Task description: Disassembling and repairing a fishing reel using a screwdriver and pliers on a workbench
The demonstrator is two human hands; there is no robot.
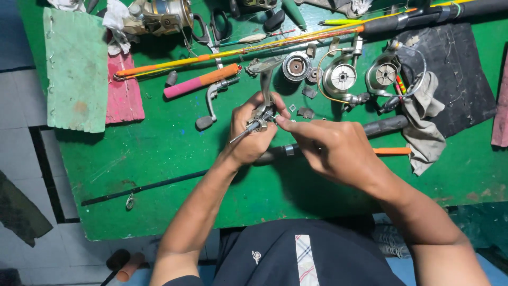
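While I look down at the green table (pixel 159 153), my left hand (pixel 251 135) grips a small metal reel part (pixel 259 123) above it, fingers closed around it. My right hand (pixel 333 151) pinches its end with the fingertips (pixel 280 122).

Left hand (pixel 253 132) gripping metal reel part (pixel 257 123), right hand (pixel 330 148) pinching it, green table (pixel 159 153)

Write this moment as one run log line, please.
left hand: holds metal reel part | right hand: fingertips on it | green table
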